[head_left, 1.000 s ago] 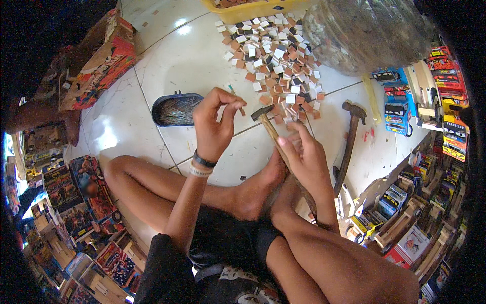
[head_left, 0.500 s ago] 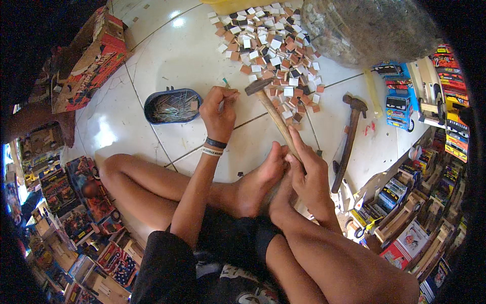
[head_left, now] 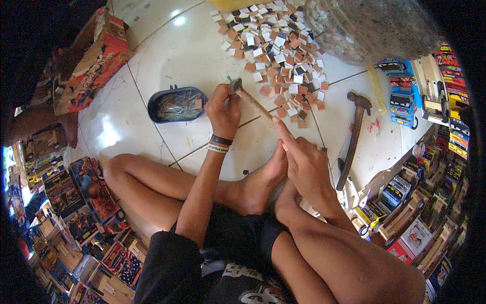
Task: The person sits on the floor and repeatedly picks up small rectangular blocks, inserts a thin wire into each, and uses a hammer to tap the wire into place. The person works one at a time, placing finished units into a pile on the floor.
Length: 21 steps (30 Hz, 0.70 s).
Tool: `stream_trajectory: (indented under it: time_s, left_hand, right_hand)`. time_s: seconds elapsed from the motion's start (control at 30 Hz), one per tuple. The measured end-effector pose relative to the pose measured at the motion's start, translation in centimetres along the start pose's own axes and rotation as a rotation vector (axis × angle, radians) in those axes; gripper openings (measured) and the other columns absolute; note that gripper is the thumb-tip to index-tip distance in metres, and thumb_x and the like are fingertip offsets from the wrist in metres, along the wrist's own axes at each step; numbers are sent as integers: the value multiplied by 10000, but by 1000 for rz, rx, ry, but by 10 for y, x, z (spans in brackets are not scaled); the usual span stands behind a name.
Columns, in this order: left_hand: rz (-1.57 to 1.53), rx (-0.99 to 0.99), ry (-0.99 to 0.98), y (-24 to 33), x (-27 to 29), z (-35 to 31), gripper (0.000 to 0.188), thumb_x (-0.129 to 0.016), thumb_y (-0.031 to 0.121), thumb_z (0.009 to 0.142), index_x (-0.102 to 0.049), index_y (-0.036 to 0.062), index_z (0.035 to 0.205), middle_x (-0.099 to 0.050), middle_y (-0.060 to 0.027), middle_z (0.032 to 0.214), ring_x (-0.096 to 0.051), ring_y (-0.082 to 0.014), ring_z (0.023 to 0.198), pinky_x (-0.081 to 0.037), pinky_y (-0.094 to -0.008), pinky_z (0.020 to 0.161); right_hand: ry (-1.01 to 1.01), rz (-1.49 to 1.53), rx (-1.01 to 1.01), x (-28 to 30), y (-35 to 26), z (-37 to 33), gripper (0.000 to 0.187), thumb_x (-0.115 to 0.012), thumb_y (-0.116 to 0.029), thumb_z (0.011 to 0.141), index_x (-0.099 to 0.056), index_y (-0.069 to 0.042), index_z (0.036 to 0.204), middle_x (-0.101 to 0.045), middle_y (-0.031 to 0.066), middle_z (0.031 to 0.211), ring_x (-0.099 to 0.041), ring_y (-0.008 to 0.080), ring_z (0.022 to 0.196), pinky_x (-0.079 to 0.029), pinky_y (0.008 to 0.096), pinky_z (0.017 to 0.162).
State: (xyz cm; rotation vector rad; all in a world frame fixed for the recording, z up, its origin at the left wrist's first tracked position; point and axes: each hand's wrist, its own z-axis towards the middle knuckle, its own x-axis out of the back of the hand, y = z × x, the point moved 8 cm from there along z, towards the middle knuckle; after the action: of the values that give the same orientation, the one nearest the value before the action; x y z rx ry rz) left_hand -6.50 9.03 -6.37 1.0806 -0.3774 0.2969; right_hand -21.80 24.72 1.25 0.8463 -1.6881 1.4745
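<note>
My right hand is wrapped round the wooden handle of a hammer, its index finger stretched along the handle. The hammer's head is beside the fingertips of my left hand, just above the floor. Those left fingers are pinched together; what lies between them is too small to make out. A tiny teal piece shows just beyond them. Left of that hand stands a dark blue oval tub with many thin nails inside.
Small white, brown and black square tiles lie heaped ahead on the tiled floor. A second hammer rests at the right. Toy trucks crowd both sides. A large plastic-wrapped bundle sits far right; a red box stands left.
The hammer's head has swung left and down to my left fingertips. My right index finger has straightened along the handle. The view has shifted slightly.
</note>
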Motion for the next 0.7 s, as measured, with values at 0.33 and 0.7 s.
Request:
stream_trajectory:
  time_s: [0.33, 0.7]
  left_hand:
    - [-21, 0, -9, 0, 0, -1, 144, -699, -105, 825, -651, 18, 882, -731, -138, 854, -712, -277, 732, -534, -331, 662]
    - [-135, 30, 2, -5, -4, -4, 111, -692, -76, 864, -649, 24, 887, -731, -99, 857, -680, -203, 727, -537, -318, 689]
  right_hand:
    - [35, 116, -57, 12, -1, 7, 607, -596, -42, 1004, -487, -198, 1581, -687, 218, 902, -679, 399, 758, -548, 471, 677]
    - [9, 276, -105, 18, 4, 12, 620, -579, -68, 1016, -436, -205, 1603, -717, 286, 981, -697, 471, 812, -551, 509, 702]
